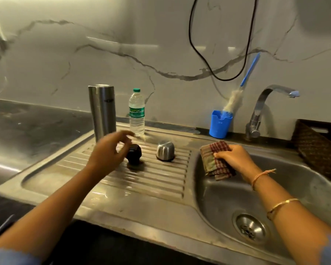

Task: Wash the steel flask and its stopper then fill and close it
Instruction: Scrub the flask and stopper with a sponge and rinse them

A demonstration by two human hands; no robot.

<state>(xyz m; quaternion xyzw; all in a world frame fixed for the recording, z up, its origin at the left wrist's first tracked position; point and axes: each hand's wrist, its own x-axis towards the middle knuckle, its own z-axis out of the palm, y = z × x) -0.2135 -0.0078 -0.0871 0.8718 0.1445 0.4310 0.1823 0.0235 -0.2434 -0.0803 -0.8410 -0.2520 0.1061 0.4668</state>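
- Step in hand, as judged: picking up the stopper point(134, 153) to wash it or to seat it. Which of the two cannot be read from this frame.
- Left hand point(107, 152) hovers at the stopper's left side. Fingers are loosely curled and spread, with the thumb low and the fingertips point(129, 133) raised above and behind the stopper. The hand is blurred, nothing is pinched, and contact of the thumb cannot be confirmed.
- Stopper: black and squat, lying on the ribbed drainboard point(161, 178) just right of the thumb and below the raised fingertips.
- Steel flask point(102, 109): upright at the back of the drainboard, behind the left hand, mouth uncapped. A water bottle point(137, 113) stands just beside it on the right.
- Steel cap point(165, 151): mouth down on the ribs, right of the stopper and apart from it.
- Right hand point(231, 159) grips a checked cloth point(214, 159) with curled fingers, draped over the sink point(227, 197) rim.
- To do it well: lower the fingers around the stopper's widest part and close thumb against fingertips before lifting. The ribs look wet, so a shallow grip may slip.
- Keep the wrist clear of the flask, since a knock could topple it.
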